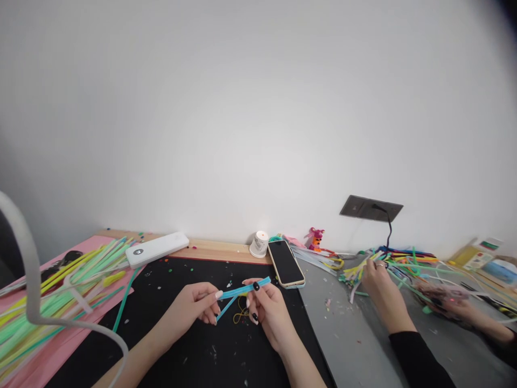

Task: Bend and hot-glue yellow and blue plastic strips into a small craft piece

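Between my two hands stretches a folded blue pipe cleaner point(234, 292), with one strand slanting down toward my left fingers. My left hand point(197, 306) pinches its left end between thumb and fingers. My right hand point(267, 308) has its thumb and fingers closed on the other end, whose tip sticks out past the thumb. Both hands are above the black mat point(194, 355). A thin yellow loop point(241, 317) lies on the mat just behind and between them.
At left, many pipe cleaners point(100, 269) lie on pink paper point(100, 312), near a white device point(157, 249). Behind my hands are a paper cup point(259, 244), a phone point(286, 262) and a small pink figure point(316, 238). A co-worker's hands point(379, 291) handle pipe cleaners at right. A white cable point(72, 323) crosses the left foreground.
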Motion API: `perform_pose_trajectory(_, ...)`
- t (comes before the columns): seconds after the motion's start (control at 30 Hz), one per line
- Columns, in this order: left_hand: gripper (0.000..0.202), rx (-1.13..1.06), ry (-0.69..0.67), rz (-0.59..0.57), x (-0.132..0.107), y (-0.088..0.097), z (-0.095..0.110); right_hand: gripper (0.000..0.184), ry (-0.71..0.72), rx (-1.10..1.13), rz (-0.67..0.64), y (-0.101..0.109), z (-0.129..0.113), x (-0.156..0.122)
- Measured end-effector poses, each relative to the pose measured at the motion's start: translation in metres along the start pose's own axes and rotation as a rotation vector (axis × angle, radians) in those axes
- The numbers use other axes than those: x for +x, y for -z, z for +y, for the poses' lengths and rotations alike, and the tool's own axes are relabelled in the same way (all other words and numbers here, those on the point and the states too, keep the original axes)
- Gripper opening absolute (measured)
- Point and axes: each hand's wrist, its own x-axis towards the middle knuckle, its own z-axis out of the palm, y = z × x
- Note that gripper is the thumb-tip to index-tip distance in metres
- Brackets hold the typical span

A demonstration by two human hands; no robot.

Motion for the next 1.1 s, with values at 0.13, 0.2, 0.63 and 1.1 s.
perform_pose_trajectory(0.13, 0.037, -0.01, -0.004, -0.132, -0.001, -0.006, -0.002, 0.029, -0.061, -0.103, -0.129, -0.007, 0.004, -0.004)
perform_pose_trajectory(0.2, 0.037, -0.015, -0.009, -0.162, -0.002, -0.009, -0.002, 0.03, -0.077, -0.133, -0.158, -0.008, 0.006, -0.005)
perform_pose_trajectory(0.63, 0.029, -0.038, -0.047, -0.144, -0.002, -0.008, -0.002, 0.037, -0.019, 0.003, -0.007, -0.006, 0.008, -0.003)
perform_pose_trajectory(1.1, 0.026, -0.042, -0.074, -0.054, 0.001, -0.006, -0.004, 0.03, 0.037, 0.04, 0.122, 0.005, 0.01, 0.002)
